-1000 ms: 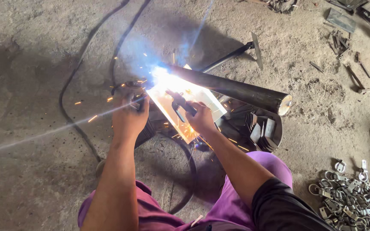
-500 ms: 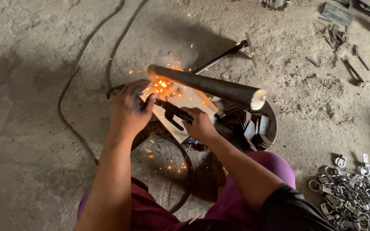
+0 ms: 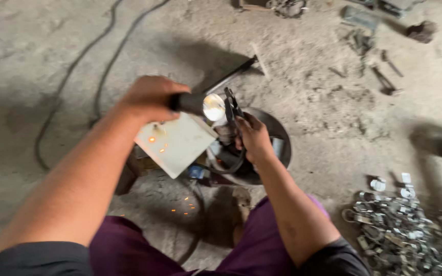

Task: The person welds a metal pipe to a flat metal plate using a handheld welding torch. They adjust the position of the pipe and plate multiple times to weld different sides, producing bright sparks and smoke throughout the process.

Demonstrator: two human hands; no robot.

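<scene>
My left hand [image 3: 149, 98] grips a dark metal pipe [image 3: 200, 105], raised with its shiny cut end pointing toward the camera. My right hand [image 3: 254, 138] holds a black welding electrode holder [image 3: 231, 108] upright, just right of the pipe's end. Below the pipe lies a pale square metal plate [image 3: 177, 145] with a few glowing orange sparks on it. A dark round pan [image 3: 277, 148] with metal pieces sits behind my right hand. More sparks lie on the ground between my knees.
Black cables [image 3: 72, 82] snake across the dusty concrete floor at the left. A heap of small metal rings and clips [image 3: 410, 230] lies at the lower right. Scrap metal bits [image 3: 374, 56] and a long-handled tool [image 3: 239, 69] lie further back.
The bright welding arc has gone out, leaving only scattered sparks. My left hand has lifted the pipe off the plate and swung it end-on. My right hand drew the electrode holder back.
</scene>
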